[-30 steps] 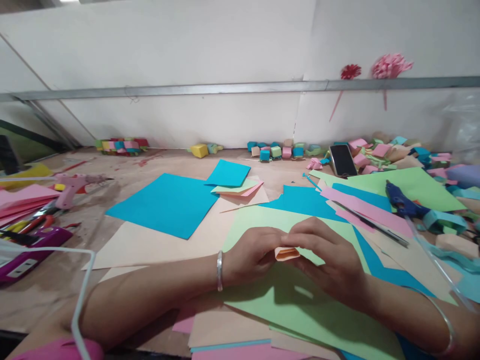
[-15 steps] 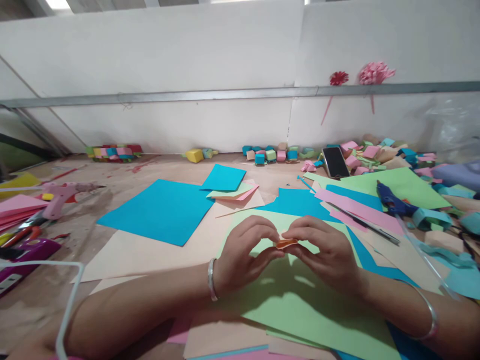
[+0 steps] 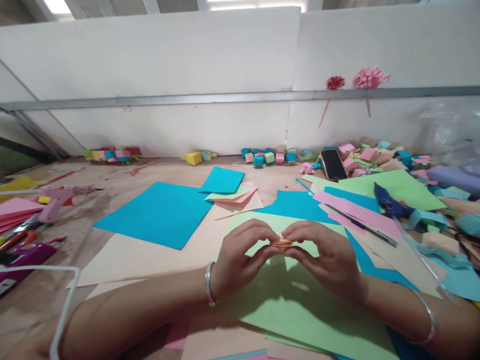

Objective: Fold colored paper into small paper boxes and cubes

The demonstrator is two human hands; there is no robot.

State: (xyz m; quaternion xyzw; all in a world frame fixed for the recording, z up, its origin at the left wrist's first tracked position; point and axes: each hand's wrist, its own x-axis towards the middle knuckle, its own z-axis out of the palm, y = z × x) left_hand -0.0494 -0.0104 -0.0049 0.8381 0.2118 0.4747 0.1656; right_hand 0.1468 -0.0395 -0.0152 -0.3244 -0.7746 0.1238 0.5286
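Observation:
Between my two hands is a small folded piece of peach-orange paper [image 3: 282, 243], pinched at both ends. My left hand [image 3: 242, 257] grips its left end with thumb and fingertips. From the other side my right hand [image 3: 325, 257] pinches the right end the same way. Much of the paper is hidden by the fingertips. Both hands are raised over a light green sheet [image 3: 307, 320], on which their shadows fall. A large blue sheet [image 3: 155, 215] lies to the left, and a small stack topped by a blue square [image 3: 223, 180] sits behind the hands.
Along the wall stand several small paper cubes [image 3: 258, 161]. A phone [image 3: 333, 164] leans by a heap of paper pieces at the right. A blue glue gun [image 3: 392, 201] and a pen [image 3: 365, 225] lie right; a pink glue gun [image 3: 54, 200] and purple power strip [image 3: 28, 262] lie left.
The view has shifted slightly. The folded paper sits flatter between my fingertips, with less of its orange inner side showing. Both hands keep their pinch.

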